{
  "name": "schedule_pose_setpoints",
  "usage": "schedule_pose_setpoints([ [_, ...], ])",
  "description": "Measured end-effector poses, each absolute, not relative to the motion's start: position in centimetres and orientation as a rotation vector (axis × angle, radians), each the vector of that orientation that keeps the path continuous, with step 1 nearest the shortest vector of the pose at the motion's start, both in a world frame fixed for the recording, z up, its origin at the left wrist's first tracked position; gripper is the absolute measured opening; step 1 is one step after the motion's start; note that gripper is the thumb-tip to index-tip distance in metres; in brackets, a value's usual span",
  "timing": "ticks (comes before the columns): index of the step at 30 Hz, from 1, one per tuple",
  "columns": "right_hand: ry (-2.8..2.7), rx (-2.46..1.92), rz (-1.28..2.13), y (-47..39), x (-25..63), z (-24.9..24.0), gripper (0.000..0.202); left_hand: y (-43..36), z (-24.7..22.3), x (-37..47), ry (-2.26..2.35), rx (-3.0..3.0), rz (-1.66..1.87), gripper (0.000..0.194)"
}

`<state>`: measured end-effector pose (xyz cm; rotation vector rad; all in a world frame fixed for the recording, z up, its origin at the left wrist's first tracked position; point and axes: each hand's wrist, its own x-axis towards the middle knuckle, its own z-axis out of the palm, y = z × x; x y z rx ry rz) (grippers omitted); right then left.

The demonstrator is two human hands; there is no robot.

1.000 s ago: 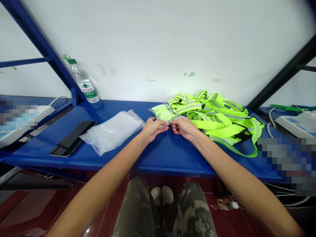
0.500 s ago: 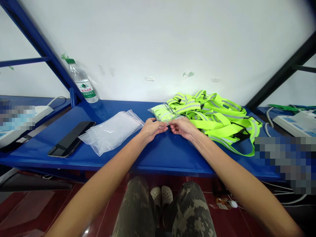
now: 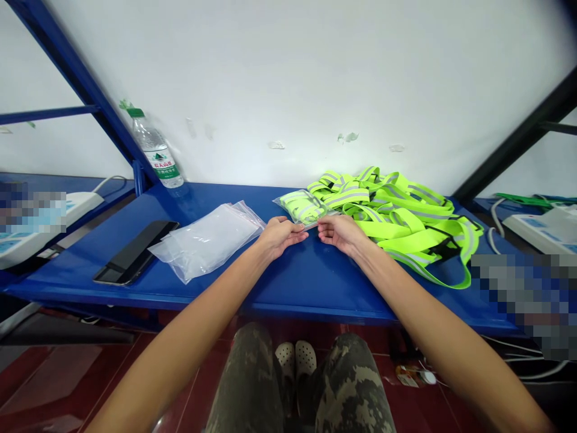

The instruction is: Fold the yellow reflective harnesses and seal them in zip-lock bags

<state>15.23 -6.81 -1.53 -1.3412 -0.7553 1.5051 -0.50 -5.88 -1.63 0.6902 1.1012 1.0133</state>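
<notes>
A clear plastic bag (image 3: 305, 207) with a folded neon-yellow reflective strap inside lies on the blue table (image 3: 288, 282). My left hand (image 3: 283, 234) pinches the near edge of this bag at its left part. On the same edge, farther right, the fingers of my right hand (image 3: 339, 232) are closed on the plastic. A heap of neon-yellow reflective straps (image 3: 406, 210) with grey stripes and black buckles spreads just beyond and right of my right hand. Left of my left hand lies a stack of empty clear bags (image 3: 211, 237).
A black phone (image 3: 135, 252) rests left of the empty bags. A water bottle (image 3: 157, 153) with a green cap stands against the white wall (image 3: 288, 72). Power strips (image 3: 83, 207) sit on the neighbouring tables. A small bottle (image 3: 415, 376) lies on the floor below.
My right hand has slid right along the bag's near edge, so the gap between my hands is wider. The whole view has shifted slightly.
</notes>
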Motion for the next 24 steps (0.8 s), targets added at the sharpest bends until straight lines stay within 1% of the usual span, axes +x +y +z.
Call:
schedule_pose_setpoints([
  [3, -0.755, -1.335, 1.516, -6.83, 15.31, -1.57, 0.018, -5.96, -1.6, -0.42, 1.108, 0.686, 1.025, 0.086],
  [8, -0.679, -1.36, 1.435, -6.74, 15.41, -1.6, 0.014, -5.78, -1.79, -0.5, 1.126, 0.682, 1.026, 0.084],
  [10, -0.656, -1.358, 1.403, -6.69, 15.46, -1.63, 0.014, -5.74, -1.82, -0.59, 1.114, 0.696, 1.018, 0.078],
  [14, -0.678, -1.326, 1.427, -6.79, 15.43, -1.67, 0.017, -5.93, -1.67, -0.61, 1.029, 0.762, 0.948, 0.051],
  [15, -0.687, -1.321, 1.437, -6.85, 15.38, -1.66, 0.018, -6.03, -1.61, -0.55, 1.012, 0.775, 0.932, 0.046],
  [16, -0.698, -1.319, 1.446, -6.91, 15.32, -1.65, 0.018, -6.14, -1.55, -0.46, 1.004, 0.781, 0.928, 0.046],
  [17, -0.708, -1.322, 1.452, -6.96, 15.26, -1.64, 0.017, -6.24, -1.49, -0.37, 1.005, 0.779, 0.937, 0.05],
  [20, -0.698, -1.357, 1.402, -6.95, 15.12, -1.63, 0.018, -6.4, -1.4, -0.12, 1.037, 0.74, 0.997, 0.073],
  [21, -0.686, -1.372, 1.371, -6.91, 15.1, -1.64, 0.019, -6.4, -1.4, -0.07, 1.048, 0.73, 1.005, 0.076],
  [22, -0.675, -1.381, 1.345, -6.87, 15.1, -1.65, 0.02, -6.37, -1.41, -0.06, 1.054, 0.727, 1.008, 0.074],
  [24, -0.668, -1.381, 1.323, -6.79, 15.14, -1.67, 0.02, -6.25, -1.47, -0.09, 1.055, 0.742, 0.99, 0.059],
])
